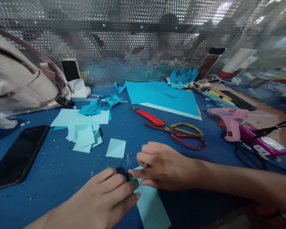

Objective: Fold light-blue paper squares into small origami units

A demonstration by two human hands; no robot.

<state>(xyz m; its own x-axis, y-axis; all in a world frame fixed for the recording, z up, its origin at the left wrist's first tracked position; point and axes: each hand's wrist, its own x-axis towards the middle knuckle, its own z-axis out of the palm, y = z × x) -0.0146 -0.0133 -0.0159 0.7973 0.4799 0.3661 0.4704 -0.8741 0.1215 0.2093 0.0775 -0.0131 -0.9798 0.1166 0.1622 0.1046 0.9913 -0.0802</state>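
A light-blue paper strip [152, 206] lies in front of me, running down toward the bottom edge. My left hand [109, 194] is closed at its left edge, with thumb and index fingertip on the paper. Across the strip's top end, my right hand [164, 167] has its index finger and thumb against the paper, the other fingers curled. Just beyond the hands rests a small light-blue paper square [116, 148]. Scissors [176, 132] with yellow and red handles and a red utility knife [149, 116] lie past my right hand. Part of the strip's top is hidden by fingers.
Several cut squares [84, 136] are piled at left, near folded blue pieces [90, 108]. A black phone [19, 156] and a pale backpack [21, 73] stand left. Blue sheets [157, 95] and a spiky folded-paper piece [183, 78] lie behind. A pink glue gun [231, 121] is right.
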